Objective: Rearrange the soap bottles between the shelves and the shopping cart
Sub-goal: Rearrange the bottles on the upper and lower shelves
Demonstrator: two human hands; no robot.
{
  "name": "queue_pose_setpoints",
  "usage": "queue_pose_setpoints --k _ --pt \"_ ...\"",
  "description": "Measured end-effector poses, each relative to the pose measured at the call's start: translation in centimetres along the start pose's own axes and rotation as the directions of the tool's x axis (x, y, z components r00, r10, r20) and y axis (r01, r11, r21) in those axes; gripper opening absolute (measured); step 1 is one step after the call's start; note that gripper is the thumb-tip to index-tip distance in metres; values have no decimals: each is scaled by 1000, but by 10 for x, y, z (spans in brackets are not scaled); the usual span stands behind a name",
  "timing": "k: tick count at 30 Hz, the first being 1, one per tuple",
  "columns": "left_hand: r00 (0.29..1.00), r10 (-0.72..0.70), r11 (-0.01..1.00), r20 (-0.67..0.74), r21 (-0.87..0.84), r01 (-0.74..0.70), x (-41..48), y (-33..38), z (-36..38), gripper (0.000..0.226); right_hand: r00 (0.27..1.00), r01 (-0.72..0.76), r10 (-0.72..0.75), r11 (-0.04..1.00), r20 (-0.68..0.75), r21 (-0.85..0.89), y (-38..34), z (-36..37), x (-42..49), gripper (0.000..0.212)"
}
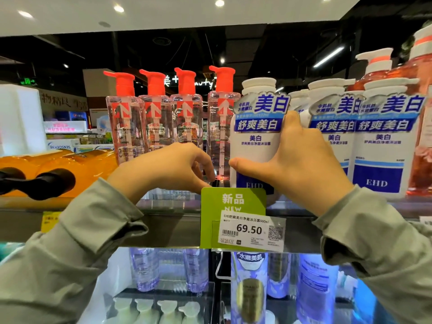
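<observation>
A green paper "new" tag (pixel 233 199) hides the base of the smooth white plastic pump bottle with a blue label (pixel 254 146), which stands on the top shelf (pixel 163 228). The right hand (pixel 301 164) grasps it, fingers round its side. The left hand (pixel 168 167) curls its fingers by a clear red-pumped bottle (pixel 222 118); whether they hold it is unclear.

Fingertips of right hand (pixel 304 164) hidden behind white bottle (pixel 256 146); green tag (pixel 233 202) masks base.
</observation>
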State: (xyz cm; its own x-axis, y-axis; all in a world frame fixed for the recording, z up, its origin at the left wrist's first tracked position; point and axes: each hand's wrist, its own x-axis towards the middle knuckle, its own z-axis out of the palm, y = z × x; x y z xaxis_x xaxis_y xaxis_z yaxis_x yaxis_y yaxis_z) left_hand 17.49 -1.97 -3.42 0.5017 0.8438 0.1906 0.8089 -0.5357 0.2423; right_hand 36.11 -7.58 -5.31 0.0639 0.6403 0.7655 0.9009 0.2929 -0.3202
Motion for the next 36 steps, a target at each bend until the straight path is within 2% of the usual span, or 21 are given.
queue_pose_setpoints --k 6,11,14,16,17,19,22,26,32,36 --pt "999 33 999 -6 -8 -33 4 3 4 25 1000 -7 7 999 -9 -47 -1 -4 -3 79" --pt "999 40 999 -21 -13 -40 3 2 2 26 995 71 -79 987 -52 -142 -4 -12 -14 117" --pt "999 43 999 -23 -12 -43 2 2 1 27 983 80 -121 959 -136 -271 -7 -23 -17 115" --pt "999 39 999 8 4 -39 2 2 1 29 950 141 -229 920 -211 -366 -8 -25 -14 109" --pt "999 34 999 37 29 -35 1 3 0 31 932 195 -292 903 -214 -383 -8 -23 -11 106" --pt "995 34 994 96 101 -44 1 3 -1 31 913 299 -386 853 -131 -428 -5 -13 -2 107" --pt "991 45 986 124 157 -64 -1 3 -3 32 914 359 -405 845 -35 -396 -1 -1 6 112" --pt "993 67 983 102 161 -83 -2 -2 -2 34 911 378 -410 871 -41 -312 9 -6 4 111" --pt "996 60 975 59 211 -71 -4 -8 -5 33 911 375 -411 853 -24 -362 18 -13 2 108" --pt "998 54 973 35 223 -61 -7 -5 -5 32 902 403 -429 875 -45 -268 22 -11 0 113"
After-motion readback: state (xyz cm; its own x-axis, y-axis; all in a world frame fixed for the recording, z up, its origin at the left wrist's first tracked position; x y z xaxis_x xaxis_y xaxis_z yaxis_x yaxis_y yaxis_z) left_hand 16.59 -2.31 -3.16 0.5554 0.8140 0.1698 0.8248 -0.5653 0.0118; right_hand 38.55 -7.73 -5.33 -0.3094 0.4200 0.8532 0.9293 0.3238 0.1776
